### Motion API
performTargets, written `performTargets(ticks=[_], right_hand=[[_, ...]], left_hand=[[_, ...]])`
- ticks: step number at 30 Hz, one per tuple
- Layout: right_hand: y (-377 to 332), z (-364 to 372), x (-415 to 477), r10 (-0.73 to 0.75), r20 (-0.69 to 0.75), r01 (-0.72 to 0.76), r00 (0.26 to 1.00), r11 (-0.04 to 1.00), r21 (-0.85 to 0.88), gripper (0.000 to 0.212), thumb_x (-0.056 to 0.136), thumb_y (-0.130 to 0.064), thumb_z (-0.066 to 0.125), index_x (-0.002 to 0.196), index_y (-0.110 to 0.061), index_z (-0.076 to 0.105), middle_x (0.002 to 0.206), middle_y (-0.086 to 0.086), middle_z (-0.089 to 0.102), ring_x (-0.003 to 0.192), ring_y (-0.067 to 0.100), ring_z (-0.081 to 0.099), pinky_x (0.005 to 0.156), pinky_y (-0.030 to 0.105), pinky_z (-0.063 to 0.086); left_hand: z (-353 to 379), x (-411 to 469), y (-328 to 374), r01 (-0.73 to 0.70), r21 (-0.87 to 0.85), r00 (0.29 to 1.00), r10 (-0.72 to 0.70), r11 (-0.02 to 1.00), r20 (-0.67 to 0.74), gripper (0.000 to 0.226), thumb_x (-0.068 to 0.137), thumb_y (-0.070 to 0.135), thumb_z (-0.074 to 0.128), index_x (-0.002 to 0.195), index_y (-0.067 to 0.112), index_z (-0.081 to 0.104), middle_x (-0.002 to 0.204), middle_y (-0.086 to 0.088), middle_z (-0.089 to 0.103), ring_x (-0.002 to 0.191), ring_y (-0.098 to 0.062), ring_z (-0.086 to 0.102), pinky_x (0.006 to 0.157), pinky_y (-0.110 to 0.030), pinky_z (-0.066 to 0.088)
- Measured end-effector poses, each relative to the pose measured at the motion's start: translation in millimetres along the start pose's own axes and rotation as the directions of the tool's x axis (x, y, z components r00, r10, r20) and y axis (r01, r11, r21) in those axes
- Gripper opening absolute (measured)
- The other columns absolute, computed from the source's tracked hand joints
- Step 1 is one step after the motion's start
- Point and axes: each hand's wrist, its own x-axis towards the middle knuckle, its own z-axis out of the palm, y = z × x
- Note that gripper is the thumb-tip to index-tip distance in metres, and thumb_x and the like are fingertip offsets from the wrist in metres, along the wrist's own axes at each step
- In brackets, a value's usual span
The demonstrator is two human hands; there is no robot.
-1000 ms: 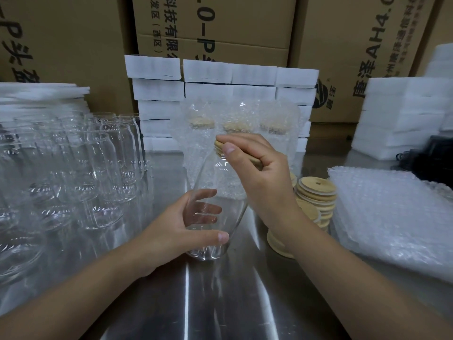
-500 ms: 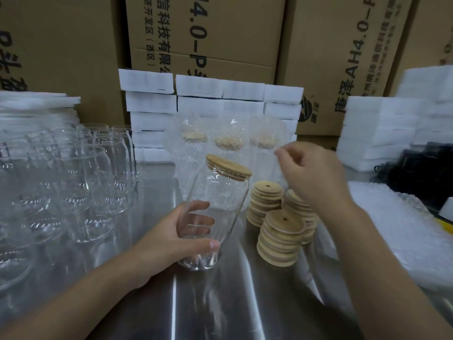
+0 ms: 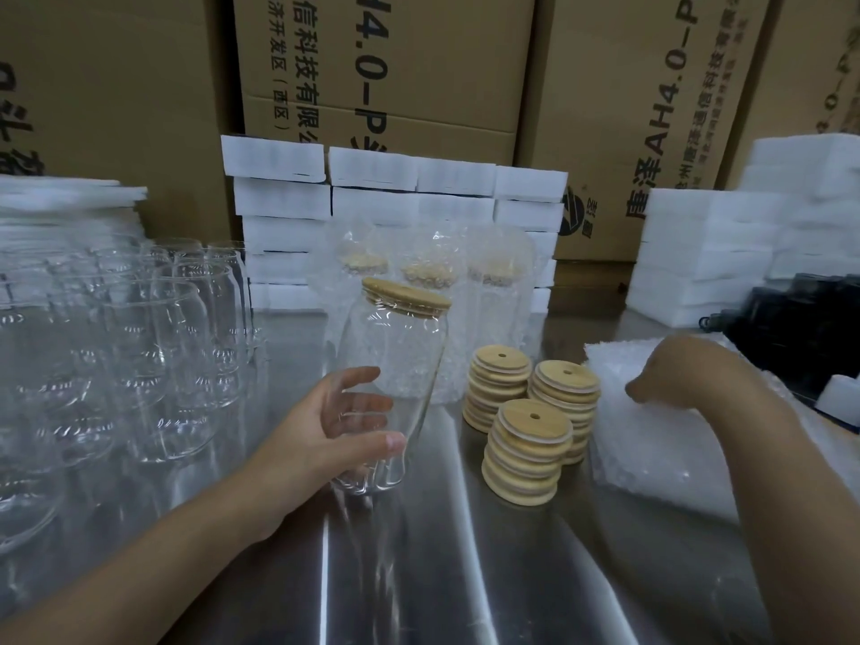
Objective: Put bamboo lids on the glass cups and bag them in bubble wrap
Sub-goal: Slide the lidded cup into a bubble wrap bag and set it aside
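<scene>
The left hand (image 3: 325,439) grasps the glass cup (image 3: 395,379) low down, with the thumb in front and the fingers seen through the glass behind. The cup is tilted over the steel table (image 3: 465,574). Whether its base touches the table is unclear. Above the fingers, a bamboo lid (image 3: 406,295) sits on its mouth. Right of the thumb stand three stacks of loose lids (image 3: 528,453). Beyond them the right hand (image 3: 675,374) bends down onto the bubble wrap pile (image 3: 651,458). Its fingertips are hidden, so its grip cannot be told. Past the left fingers stand three bagged cups (image 3: 433,272).
</scene>
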Motion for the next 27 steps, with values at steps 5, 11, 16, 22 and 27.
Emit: performTargets(ticks=[5, 11, 16, 22, 27], right_hand=[[-1.5, -18.0, -11.0, 0.067, -0.224, -0.03, 0.972, 0.986, 0.166, 0.023, 0.09, -0.03, 0.057, 0.101, -0.012, 0.066, 0.087, 0.009, 0.059, 0.075, 0.028, 0.055, 0.064, 0.033, 0.046], [-46.5, -39.6, -62.8, -0.163, -0.513, 0.456, 0.843, 0.723, 0.519, 0.014, 0.088, -0.026, 0.06, 0.075, -0.025, 0.065, 0.076, -0.008, 0.064, 0.072, 0.014, 0.058, 0.059, 0.027, 0.042], [-114.6, -16.4, -91.2, -0.525, -0.345, 0.607, 0.778, 0.487, 0.627, 0.016, 0.089, -0.025, 0.062, 0.075, -0.02, 0.067, 0.067, -0.011, 0.062, 0.058, -0.001, 0.053, 0.051, 0.013, 0.043], [-162.8, 48.7, -91.7, -0.63, -0.093, 0.564, 0.771, 0.607, 0.559, 0.015, 0.093, -0.021, 0.052, 0.079, -0.019, 0.058, 0.076, -0.001, 0.062, 0.074, 0.022, 0.064, 0.055, 0.027, 0.047], [-171.5, 76.2, -91.0, -0.671, 0.007, 0.456, 0.742, 0.512, 0.728, 0.008, 0.097, -0.023, 0.049, 0.094, -0.02, 0.056, 0.093, 0.004, 0.069, 0.082, 0.018, 0.069, 0.076, 0.033, 0.057]], left_hand=[[0.2, 0.7, 0.7, -0.032, -0.033, 0.999, 0.031, 0.999, -0.033, 0.088, 0.039, 0.042, 0.082, 0.122, 0.033, 0.054, 0.111, 0.003, 0.069, 0.099, -0.005, 0.067, 0.058, -0.023, 0.053], [3.7, -1.7, 5.7, -0.171, -0.072, 0.973, 0.156, 0.983, -0.171, 0.083, 0.042, 0.042, 0.08, 0.121, 0.033, 0.054, 0.11, 0.003, 0.07, 0.102, -0.009, 0.067, 0.063, -0.021, 0.055], [2.6, -2.9, 10.9, -0.291, -0.005, 0.906, 0.274, 0.957, -0.322, 0.08, 0.045, 0.047, 0.079, 0.12, 0.036, 0.052, 0.112, 0.003, 0.067, 0.105, -0.012, 0.066, 0.083, -0.036, 0.054], [-4.4, -2.6, 14.5, -0.353, 0.148, 0.79, 0.38, 0.924, -0.481, 0.081, 0.049, 0.054, 0.081, 0.121, 0.047, 0.046, 0.12, 0.009, 0.063, 0.111, -0.004, 0.061, 0.075, -0.01, 0.05], [-2.7, -2.8, 14.6, -0.327, 0.183, 0.802, 0.375, 0.927, -0.466, 0.083, 0.049, 0.056, 0.079, 0.124, 0.047, 0.043, 0.123, 0.011, 0.06, 0.113, 0.0, 0.059, 0.073, -0.012, 0.051]])
